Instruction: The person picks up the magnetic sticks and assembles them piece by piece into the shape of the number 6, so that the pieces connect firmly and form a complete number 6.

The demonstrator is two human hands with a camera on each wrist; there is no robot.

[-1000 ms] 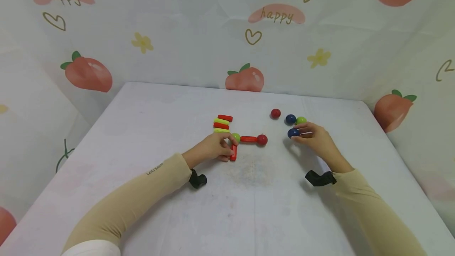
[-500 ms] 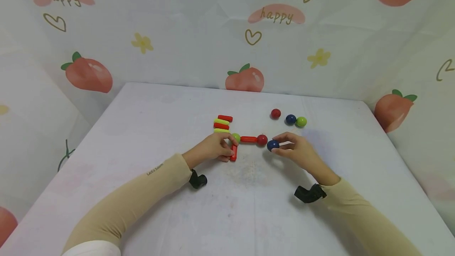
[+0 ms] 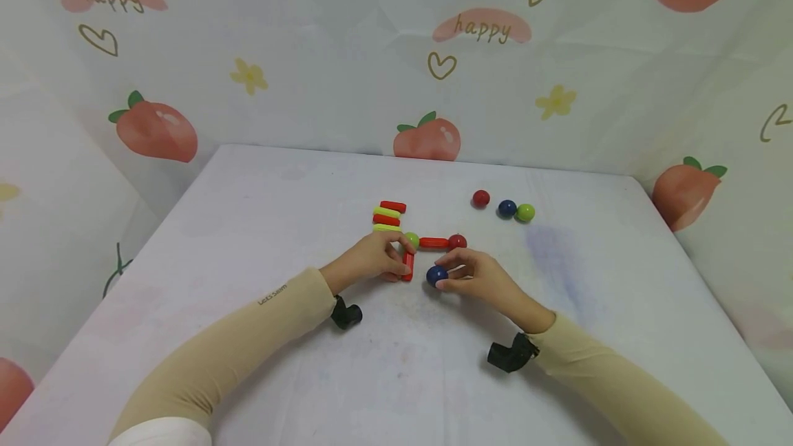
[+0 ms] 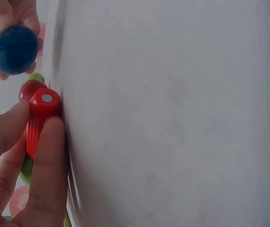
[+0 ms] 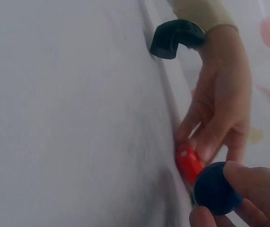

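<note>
Between finger and thumb, my left hand [image 3: 376, 255] pinches a red magnetic rod [image 4: 44, 108] that lies on the table. A round metal spot marks the rod's near end in the left wrist view. At its far end sits a green ball [image 3: 411, 240], from which a second red rod [image 3: 434, 243] runs right to a red ball [image 3: 457, 242]. My right hand [image 3: 473, 274] holds a blue ball [image 3: 436, 276] by its fingertips, just right of the pinched rod's near end and apart from it.
Several red and yellow rods [image 3: 387, 212] lie in a stack behind my left hand. Toward the back right are a loose red ball [image 3: 480, 199], another blue ball [image 3: 506, 208] and a green ball [image 3: 525, 213]. A printed cloth [image 3: 334, 60] hangs behind the table [image 3: 297, 184].
My right hand has carried the blue ball left and toward me, from beside the loose balls to near the pinched rod. The left hand has stayed in place.
</note>
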